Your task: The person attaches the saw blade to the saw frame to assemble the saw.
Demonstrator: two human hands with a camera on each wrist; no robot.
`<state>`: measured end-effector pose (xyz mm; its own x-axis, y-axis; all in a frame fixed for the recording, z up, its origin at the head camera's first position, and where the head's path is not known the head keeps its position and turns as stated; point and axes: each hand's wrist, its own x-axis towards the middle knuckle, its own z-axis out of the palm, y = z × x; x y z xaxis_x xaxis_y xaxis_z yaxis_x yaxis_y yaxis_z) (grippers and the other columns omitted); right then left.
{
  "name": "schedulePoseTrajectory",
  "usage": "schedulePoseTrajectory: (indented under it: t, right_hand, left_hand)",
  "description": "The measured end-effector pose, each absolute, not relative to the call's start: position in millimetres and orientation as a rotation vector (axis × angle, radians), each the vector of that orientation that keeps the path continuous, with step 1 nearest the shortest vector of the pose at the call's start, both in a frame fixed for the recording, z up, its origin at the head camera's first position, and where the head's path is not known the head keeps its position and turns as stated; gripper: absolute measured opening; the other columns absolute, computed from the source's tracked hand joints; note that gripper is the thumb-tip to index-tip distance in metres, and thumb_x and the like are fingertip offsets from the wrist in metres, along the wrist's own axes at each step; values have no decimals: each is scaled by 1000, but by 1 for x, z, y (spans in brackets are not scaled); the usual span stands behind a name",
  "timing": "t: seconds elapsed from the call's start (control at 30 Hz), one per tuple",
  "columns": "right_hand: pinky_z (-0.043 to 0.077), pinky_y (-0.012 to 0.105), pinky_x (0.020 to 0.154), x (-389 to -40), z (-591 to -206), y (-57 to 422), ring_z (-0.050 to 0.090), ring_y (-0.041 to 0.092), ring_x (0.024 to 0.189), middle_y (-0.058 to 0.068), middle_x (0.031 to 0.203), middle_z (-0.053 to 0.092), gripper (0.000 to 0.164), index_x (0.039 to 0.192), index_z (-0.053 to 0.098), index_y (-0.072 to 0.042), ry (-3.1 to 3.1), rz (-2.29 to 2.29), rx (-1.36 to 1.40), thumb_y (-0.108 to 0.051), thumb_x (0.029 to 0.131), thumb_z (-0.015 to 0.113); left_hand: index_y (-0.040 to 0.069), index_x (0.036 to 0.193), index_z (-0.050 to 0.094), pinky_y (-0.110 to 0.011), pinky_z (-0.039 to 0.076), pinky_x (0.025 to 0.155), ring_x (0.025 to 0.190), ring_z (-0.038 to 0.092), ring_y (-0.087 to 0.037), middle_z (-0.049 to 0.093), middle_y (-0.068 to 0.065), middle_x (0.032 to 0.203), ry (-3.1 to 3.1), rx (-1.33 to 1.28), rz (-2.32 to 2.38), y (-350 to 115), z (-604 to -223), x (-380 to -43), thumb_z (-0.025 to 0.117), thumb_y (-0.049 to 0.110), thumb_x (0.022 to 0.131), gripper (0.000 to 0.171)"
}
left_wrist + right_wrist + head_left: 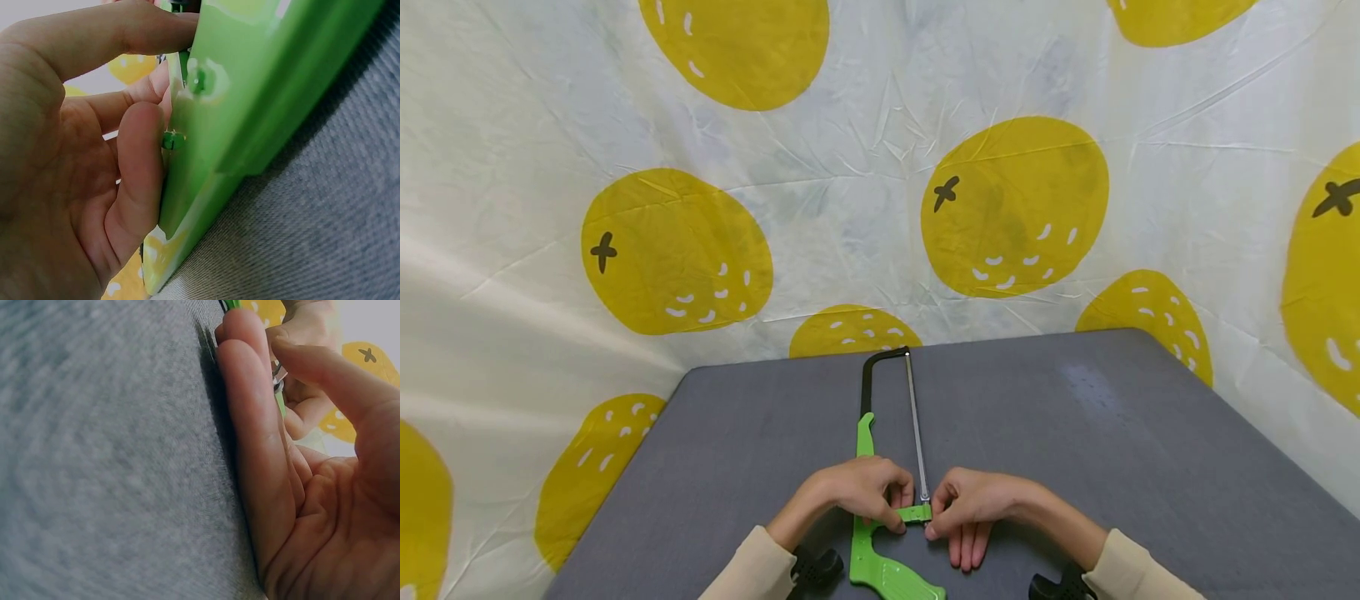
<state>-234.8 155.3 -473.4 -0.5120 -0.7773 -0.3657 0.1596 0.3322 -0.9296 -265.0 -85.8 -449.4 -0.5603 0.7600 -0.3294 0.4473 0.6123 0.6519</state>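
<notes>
A hacksaw (pixel 867 450) with a green handle (pixel 887 568) and a black front frame (pixel 867 387) lies on the grey surface, pointing away from me. Its thin blade (pixel 916 417) runs along the right side, down to a short green crosspiece (pixel 916 513). My left hand (pixel 868 487) holds that crosspiece between thumb and fingers; in the left wrist view its fingers lie against the green frame (pixel 231 94). At the crosspiece's right end, my right hand (pixel 981 500) pinches a small metal fitting (pixel 279 384), mostly hidden by the fingers. Its outer fingers extend along the surface.
The grey padded tabletop (pixel 1037 417) spreads around the saw on all sides. Behind it hangs a white cloth (pixel 850 233) printed with yellow fruit. Black wrist camera mounts (pixel 816 568) sit under both wrists, close to the tabletop.
</notes>
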Motion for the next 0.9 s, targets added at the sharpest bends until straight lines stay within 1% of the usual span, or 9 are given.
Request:
schedulePoseTrajectory:
  t: [0.23, 0.6, 0.9]
  right_hand:
    - [59, 24, 49, -237, -475, 158, 72, 10, 55, 2, 66, 74, 14, 93, 71, -1, 1685, -1328, -582, -15, 95, 69]
    - [60, 24, 52, -236, -476, 160, 72, 10, 57, 3, 68, 74, 10, 95, 71, -1, 1649, -1326, -602, -8, 92, 64]
    - [60, 24, 52, -236, -478, 160, 72, 10, 57, 2, 67, 74, 9, 94, 70, -2, 1644, -1327, -600, -8, 92, 64]
  left_hand:
    - [18, 87, 67, -27, 54, 48, 50, 55, -5, 60, 9, 71, 2239, 950, 688, -86, -450, -266, 82, 14, 85, 16]
    - [19, 88, 67, -28, 54, 47, 50, 55, -5, 60, 10, 72, 2235, 954, 683, -85, -451, -265, 82, 14, 86, 16]
    - [19, 88, 67, -26, 52, 48, 49, 54, -5, 60, 10, 72, 2231, 942, 682, -86, -451, -263, 81, 15, 86, 16]
